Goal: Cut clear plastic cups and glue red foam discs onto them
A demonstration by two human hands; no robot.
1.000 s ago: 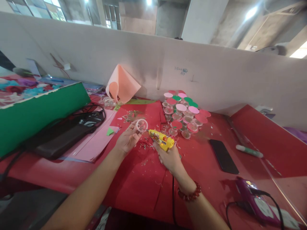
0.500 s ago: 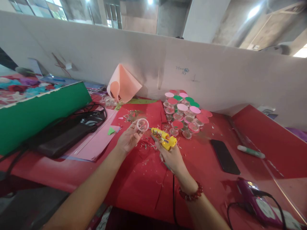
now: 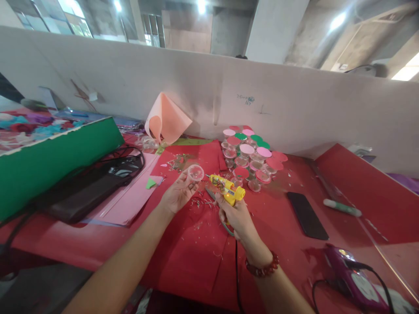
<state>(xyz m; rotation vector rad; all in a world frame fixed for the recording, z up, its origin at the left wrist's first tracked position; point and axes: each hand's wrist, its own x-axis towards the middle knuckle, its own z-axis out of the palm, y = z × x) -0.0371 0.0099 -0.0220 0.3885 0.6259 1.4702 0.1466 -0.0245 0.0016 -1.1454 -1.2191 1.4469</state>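
My left hand point(image 3: 178, 194) pinches a small clear plastic cup point(image 3: 195, 172) above the red table point(image 3: 183, 257), its mouth turned toward me. My right hand point(image 3: 234, 213) grips a yellow glue gun point(image 3: 227, 190) by its handle, nozzle pointing left at the cup, a small gap between them. The gun's dark cord point(image 3: 236, 270) runs down toward me. A red bead bracelet point(image 3: 262, 268) sits on my right wrist. Behind the hands stands a cluster of clear cups point(image 3: 250, 152) capped with pink, red and green paper discs.
A black phone point(image 3: 307, 209) and a green-capped glue stick point(image 3: 342, 207) lie to the right. A purple device point(image 3: 352, 277) with a cable sits at the near right. On the left are a black bag point(image 3: 85, 185), pink paper point(image 3: 127, 196), a green board point(image 3: 49, 159); a curled pink sheet point(image 3: 166, 117) leans on the wall.
Both hands have shifted slightly right and away from me. The glue gun nozzle has drawn a little back from the cup, which my left hand has tilted.
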